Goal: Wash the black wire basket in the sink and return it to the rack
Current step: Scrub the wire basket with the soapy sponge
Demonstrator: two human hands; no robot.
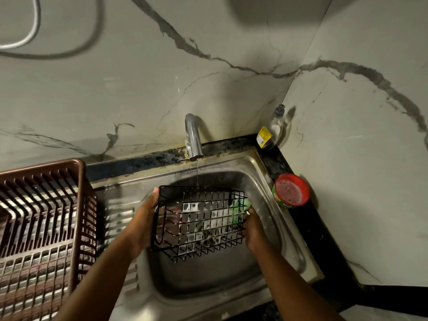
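Under the tap [193, 137], a black wire basket [199, 222] hangs over the sink [261, 181], left hand [144, 224] and right hand [253, 230] gripping its ends.

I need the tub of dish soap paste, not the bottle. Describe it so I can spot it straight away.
Start at the steel sink and go to the black counter ledge along its right rim. The soap tub sits there, nearer you than the clear bottle in the corner. It is low, round and open, red-rimmed with a green side.
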